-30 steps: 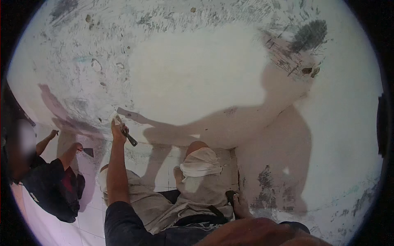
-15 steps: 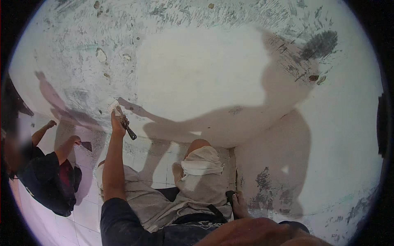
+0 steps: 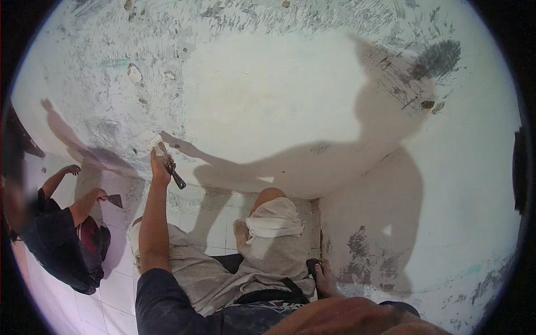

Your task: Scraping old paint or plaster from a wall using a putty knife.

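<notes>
My left hand (image 3: 160, 167), arm stretched out, is closed around a putty knife (image 3: 177, 180). The knife's dark handle sticks out below the fingers to the right, and its pale, smeared blade lies at the wall (image 3: 251, 95). Fingers and knife are caked with whitish material. Low on the right, beside my thigh, my right hand (image 3: 325, 280) is closed on a dark, rounded object (image 3: 313, 266). Most of that object is hidden, so its kind cannot be made out.
A co-worker (image 3: 61, 234) crouches at the left, holding a dark-bladed scraper (image 3: 115, 201). My bent knees (image 3: 273, 218) are close to the wall. The tiled floor (image 3: 120, 279) meets the wall below my left hand; a second wall (image 3: 368, 223) rises at the right.
The co-worker's hand with the scraper has shifted slightly left and down; their other hand has opened a little. My own hands stay almost where they were.
</notes>
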The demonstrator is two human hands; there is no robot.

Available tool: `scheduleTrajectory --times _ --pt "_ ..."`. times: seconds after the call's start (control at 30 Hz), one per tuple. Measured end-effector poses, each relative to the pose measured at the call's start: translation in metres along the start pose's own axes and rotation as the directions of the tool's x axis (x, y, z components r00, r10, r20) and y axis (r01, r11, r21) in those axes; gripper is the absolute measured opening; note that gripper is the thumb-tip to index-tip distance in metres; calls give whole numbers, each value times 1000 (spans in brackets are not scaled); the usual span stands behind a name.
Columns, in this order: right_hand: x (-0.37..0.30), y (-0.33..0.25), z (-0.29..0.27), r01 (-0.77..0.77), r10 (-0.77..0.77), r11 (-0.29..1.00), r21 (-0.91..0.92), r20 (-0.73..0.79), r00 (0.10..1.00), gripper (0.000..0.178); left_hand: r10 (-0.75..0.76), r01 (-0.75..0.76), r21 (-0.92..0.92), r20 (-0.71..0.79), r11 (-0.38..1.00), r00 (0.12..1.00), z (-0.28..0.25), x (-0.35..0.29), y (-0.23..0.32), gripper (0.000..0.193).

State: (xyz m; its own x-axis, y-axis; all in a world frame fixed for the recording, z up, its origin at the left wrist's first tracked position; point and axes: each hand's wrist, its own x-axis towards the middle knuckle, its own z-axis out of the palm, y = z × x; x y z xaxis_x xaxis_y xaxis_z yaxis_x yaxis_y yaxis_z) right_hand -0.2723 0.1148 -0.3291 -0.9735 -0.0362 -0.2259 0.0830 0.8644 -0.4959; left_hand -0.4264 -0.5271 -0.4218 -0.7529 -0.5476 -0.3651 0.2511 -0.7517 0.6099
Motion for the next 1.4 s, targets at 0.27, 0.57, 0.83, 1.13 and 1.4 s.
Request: scheduleTrajectory --times 0.27,0.57,0.83,1.13,1.4 --pt "3 7 0 -29 29 1000 4 52 998 34 17 -17 23 2 1000 1000 2 -1 -3 46" --pt "4 9 1 -91 90 996 1 89 992 35 -8 8 9 0 1000 1000 9 -5 2 46" --pt "1 -8 -5 -8 10 1000 -18 67 998 36 17 -17 3 -51 1000 999 13 -14 8 50" --pt "9 29 11 43 -44 999 16 38 998 33 16 -16 0 -90 1000 996 16 -18 8 50" --pt "10 21 11 -46 43 998 34 81 996 33 2 -4 -36 -46 999 999 12 -8 15 48"
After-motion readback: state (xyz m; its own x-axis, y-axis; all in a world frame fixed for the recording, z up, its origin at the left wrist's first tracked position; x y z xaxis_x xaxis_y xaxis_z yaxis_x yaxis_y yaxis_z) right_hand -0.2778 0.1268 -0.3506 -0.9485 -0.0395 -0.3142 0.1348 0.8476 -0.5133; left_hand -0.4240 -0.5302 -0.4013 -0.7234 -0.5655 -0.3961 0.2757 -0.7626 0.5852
